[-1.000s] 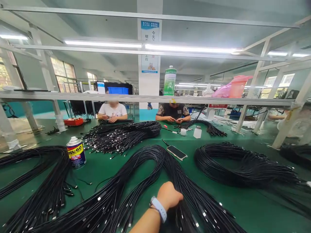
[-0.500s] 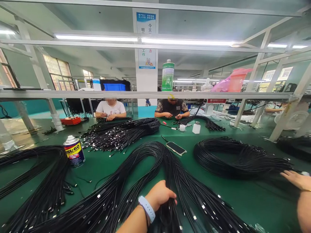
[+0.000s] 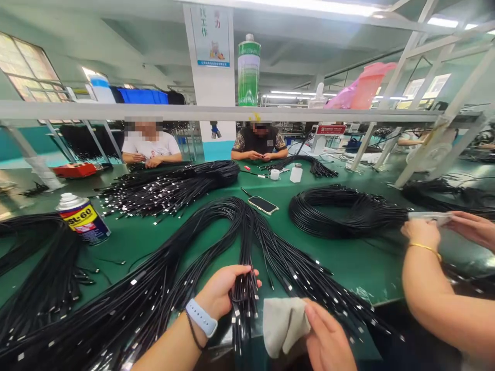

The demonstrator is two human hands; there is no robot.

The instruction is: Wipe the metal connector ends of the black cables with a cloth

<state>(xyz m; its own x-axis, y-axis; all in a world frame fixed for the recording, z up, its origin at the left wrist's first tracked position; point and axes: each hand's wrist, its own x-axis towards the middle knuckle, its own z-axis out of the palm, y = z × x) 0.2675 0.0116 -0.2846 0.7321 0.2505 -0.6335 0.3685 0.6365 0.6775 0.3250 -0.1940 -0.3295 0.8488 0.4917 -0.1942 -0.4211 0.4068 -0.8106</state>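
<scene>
My left hand [image 3: 222,291], with a pale blue watch on its wrist, is closed round a bunch of black cables [image 3: 244,247]. The silver plug ends hang below my fingers toward the table's front edge. To the right of that bunch, my right hand [image 3: 328,337] pinches a folded pale grey cloth [image 3: 284,324] between thumb and fingers. A small gap separates the cloth from the plug ends. More black cables [image 3: 162,268] curve away to the left of my left hand, and others [image 3: 301,263] fan out to the right.
On the green table [image 3: 216,252] stand a spray can [image 3: 85,219], a phone [image 3: 263,204] and a coiled cable bundle [image 3: 328,211]. A co-worker's hands [image 3: 423,232] hold a whitish piece at the right. Two people sit opposite, under a shelf [image 3: 193,112] bearing a green can [image 3: 249,72].
My right hand has come into view with the cloth. My left hand has gathered the cable ends and raised them slightly. The co-worker's hands have moved in, and the view has tilted down.
</scene>
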